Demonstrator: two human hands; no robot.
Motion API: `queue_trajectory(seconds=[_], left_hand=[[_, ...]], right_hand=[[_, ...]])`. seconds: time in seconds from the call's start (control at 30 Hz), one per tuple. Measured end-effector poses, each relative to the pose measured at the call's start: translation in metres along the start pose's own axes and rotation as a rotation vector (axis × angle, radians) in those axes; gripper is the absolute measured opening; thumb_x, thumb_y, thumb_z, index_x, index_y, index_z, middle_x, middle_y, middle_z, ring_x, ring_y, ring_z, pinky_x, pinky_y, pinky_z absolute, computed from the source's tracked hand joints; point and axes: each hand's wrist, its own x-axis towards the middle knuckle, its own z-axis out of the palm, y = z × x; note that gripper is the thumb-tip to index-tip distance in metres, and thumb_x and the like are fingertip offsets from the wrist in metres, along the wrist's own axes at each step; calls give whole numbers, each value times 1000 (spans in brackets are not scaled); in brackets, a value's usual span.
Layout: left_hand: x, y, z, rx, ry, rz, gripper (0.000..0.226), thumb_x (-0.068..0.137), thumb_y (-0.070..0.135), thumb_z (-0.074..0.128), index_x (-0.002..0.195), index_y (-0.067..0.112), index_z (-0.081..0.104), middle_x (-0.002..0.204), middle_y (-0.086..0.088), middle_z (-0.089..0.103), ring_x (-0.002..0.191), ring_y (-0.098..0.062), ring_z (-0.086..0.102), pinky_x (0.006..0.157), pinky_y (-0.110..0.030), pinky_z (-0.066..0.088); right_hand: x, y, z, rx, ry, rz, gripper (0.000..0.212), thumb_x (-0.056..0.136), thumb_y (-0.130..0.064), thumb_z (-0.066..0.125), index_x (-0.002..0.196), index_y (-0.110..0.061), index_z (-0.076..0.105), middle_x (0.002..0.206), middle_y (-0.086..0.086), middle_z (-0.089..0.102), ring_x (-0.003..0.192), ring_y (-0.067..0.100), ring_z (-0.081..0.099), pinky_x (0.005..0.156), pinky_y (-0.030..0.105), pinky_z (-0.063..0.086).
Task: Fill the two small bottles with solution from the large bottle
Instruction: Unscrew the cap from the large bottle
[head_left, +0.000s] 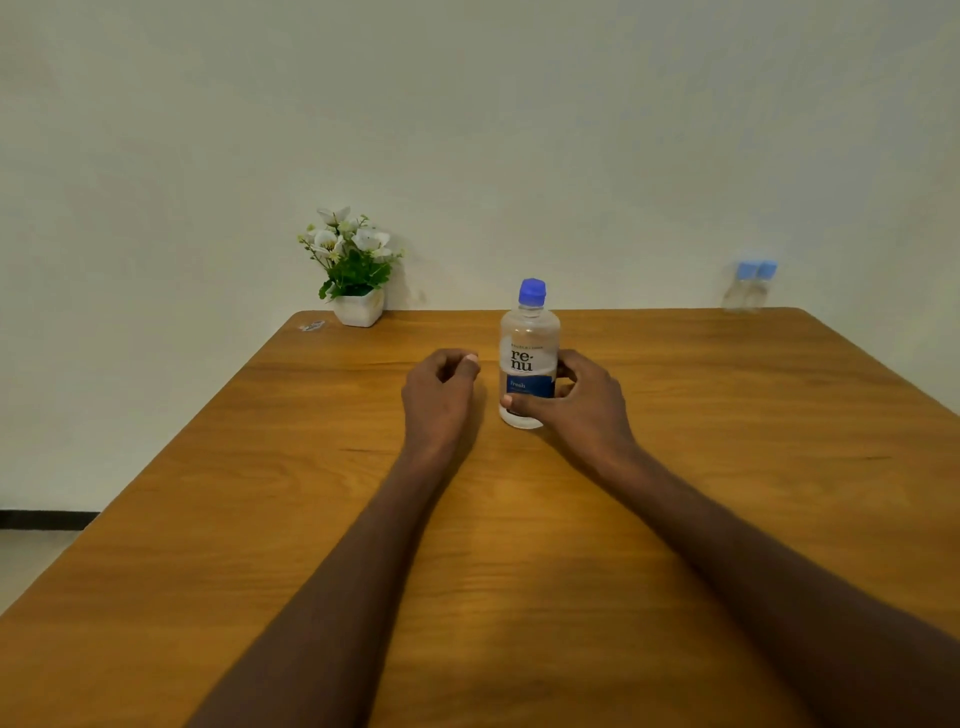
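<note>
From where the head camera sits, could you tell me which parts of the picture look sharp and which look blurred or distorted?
Head view: the large bottle and its label read sharply, gripped by the right hand; the two small bottles at the far right corner are smeared and pale; the table edges splay outward, a wide-angle effect; light is soft, with faint shadows under the left hand.

Bare forearms, no sleeves; left hand (441, 387), right hand (584, 400) ungloved.
</note>
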Motion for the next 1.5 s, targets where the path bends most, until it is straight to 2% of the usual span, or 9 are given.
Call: queue_trajectory(seconds=[0.1,0.2,0.43,0.7,0.9,1.07,1.2,1.37,1.5], left_hand=[[-4,4,-2,-82,-9,-1,21,101,33,63,114,22,75,107,6,76,107,-12,69,101,-47,56],[-4,9,-2,-182,-1,13,22,103,31,61,115,18,74,104,5,78,105,-10,71,98,-44,58],[-6,27,13,-326,49,241,28,101,23,68,123,7,70,115,-5,77,112,-14,71,95,-30,58],[-7,43,27,-269,10,325,38,91,25,79,126,14,68,124,1,74,122,-15,67,108,-55,51],[0,46,35,-260,-4,342,33,89,16,80,118,7,69,114,-4,76,110,-18,71,102,-50,56],[2,56,33,-354,5,350,28,89,10,79,115,4,70,111,-9,77,107,-24,73,98,-48,59],[4,59,21,-423,56,344,29,90,6,78,117,1,70,111,-12,76,107,-24,73,97,-42,60],[1,29,-6,-189,38,331,26,91,12,74,117,15,76,104,1,75,100,-14,69,93,-37,58],[-7,8,-19,134,-19,218,29,86,17,75,115,21,78,104,0,72,93,-10,66,82,-23,52]], right_hand=[[-1,2,-3,-2,-12,-7,83,70,-46,92,142,-23,58,135,-3,68,112,13,67,91,35,61],[1,7,-2,-5,-28,-12,84,71,-44,92,144,-22,56,138,-2,67,116,16,67,93,37,61],[5,13,3,15,-56,-33,82,73,-43,91,143,-23,55,137,-4,67,115,15,67,94,39,61],[6,14,2,57,-80,-18,81,72,-41,92,143,-25,55,136,-6,67,107,12,68,92,39,61],[6,15,1,52,-83,-25,82,72,-42,92,143,-25,55,134,-7,68,107,13,69,91,40,62],[6,15,0,45,-86,-20,84,71,-44,92,144,-25,55,137,-6,67,108,14,70,93,42,61],[6,15,-2,47,-93,-15,84,71,-45,92,144,-25,55,137,-6,67,111,15,69,95,42,61],[6,12,-4,24,-87,-17,84,70,-47,92,142,-25,56,135,-6,68,112,14,68,95,42,61],[5,12,-4,14,-75,-31,81,67,-51,92,137,-27,60,127,-9,70,105,11,69,90,42,62]])
